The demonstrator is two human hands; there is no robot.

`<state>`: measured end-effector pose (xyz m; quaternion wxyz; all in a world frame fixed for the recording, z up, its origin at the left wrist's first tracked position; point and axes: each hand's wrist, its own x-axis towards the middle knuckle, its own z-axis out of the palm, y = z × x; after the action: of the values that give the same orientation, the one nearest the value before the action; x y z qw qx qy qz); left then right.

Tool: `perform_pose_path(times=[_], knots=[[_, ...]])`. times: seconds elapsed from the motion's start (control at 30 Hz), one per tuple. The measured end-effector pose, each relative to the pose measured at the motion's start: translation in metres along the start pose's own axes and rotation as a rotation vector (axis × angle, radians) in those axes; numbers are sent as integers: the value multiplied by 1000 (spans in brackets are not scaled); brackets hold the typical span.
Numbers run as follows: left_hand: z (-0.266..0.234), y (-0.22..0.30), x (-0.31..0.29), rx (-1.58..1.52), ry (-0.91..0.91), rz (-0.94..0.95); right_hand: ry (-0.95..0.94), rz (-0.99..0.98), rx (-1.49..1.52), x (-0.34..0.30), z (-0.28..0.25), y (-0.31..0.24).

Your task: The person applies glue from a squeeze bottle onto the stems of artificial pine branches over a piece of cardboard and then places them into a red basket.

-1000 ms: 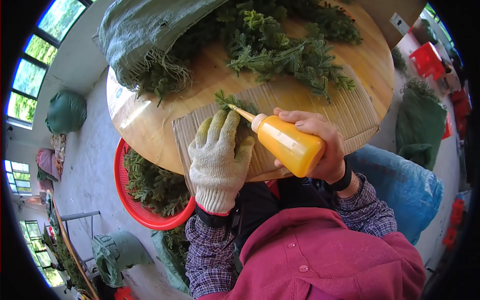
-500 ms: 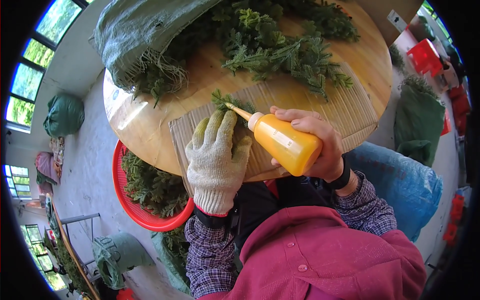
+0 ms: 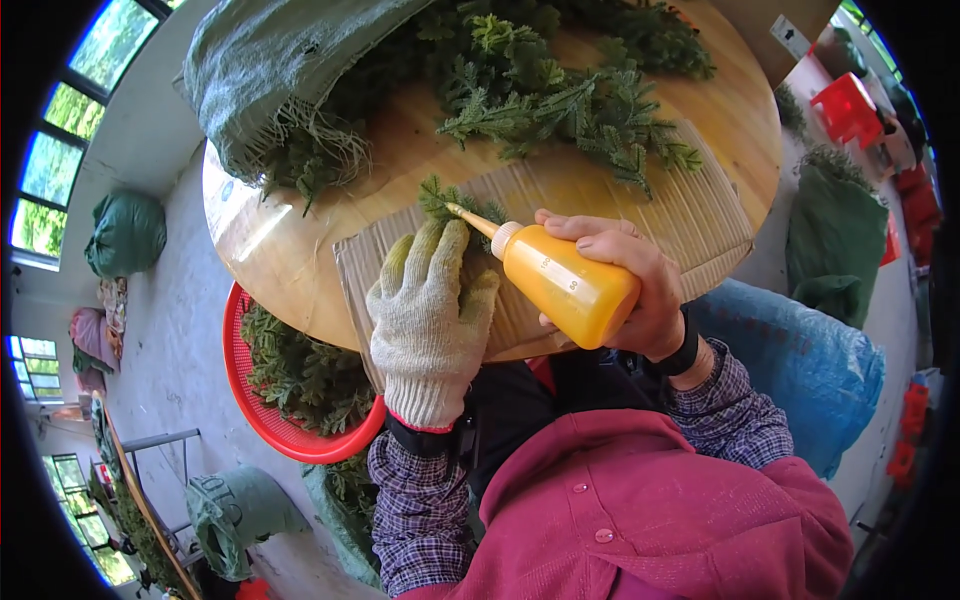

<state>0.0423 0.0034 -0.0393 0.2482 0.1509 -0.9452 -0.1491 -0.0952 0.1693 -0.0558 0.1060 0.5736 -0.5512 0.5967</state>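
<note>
My left hand [image 3: 425, 315] wears a white knitted glove with green-stained fingertips. Its fingers lie stretched out on the cardboard [image 3: 620, 215], with the tips against a small green conifer sprig [image 3: 438, 197]. The thumb stands apart from the index finger. Part of the sprig is hidden under the fingers and behind the nozzle. My bare right hand [image 3: 640, 275] is wrapped round a squeeze bottle [image 3: 570, 285] filled with orange-yellow liquid. The tapered nozzle points up and left, its tip at the sprig just beyond my gloved fingertips.
Conifer branches [image 3: 580, 105] pile at the far side of the round wooden table [image 3: 270, 250], partly under a grey-green woven sack [image 3: 270, 70]. Below the left edge stands a red basket [image 3: 240, 375] of greenery. A blue sack [image 3: 790, 365] lies right of my right arm.
The whole scene shifts slightly left and up in the picture. Both hands, the bottle and the sprig keep nearly the same places relative to one another.
</note>
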Motion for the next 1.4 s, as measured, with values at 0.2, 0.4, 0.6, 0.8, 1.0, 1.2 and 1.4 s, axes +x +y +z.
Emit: perform_pose_path(times=[0.2,0.4,0.6,0.8,1.0,1.2,1.4], knots=[[0,2,0,1,3,-7,1,8,1,-1,-2,-2],[0,2,0,-4,7,-6,12,13,11,-3,-2,-2],[1,0,0,-8,23,24,8,8,18,-5,-4,-2],[3,1,0,0,32,16,12,10,22,-8,-6,-2],[2,2,1,0,37,26,8,24,26,-11,-10,-4],[2,3,1,5,41,16,0,31,9,-11,-12,-6],[3,3,0,18,42,13,9,29,25,-12,-13,-7]])
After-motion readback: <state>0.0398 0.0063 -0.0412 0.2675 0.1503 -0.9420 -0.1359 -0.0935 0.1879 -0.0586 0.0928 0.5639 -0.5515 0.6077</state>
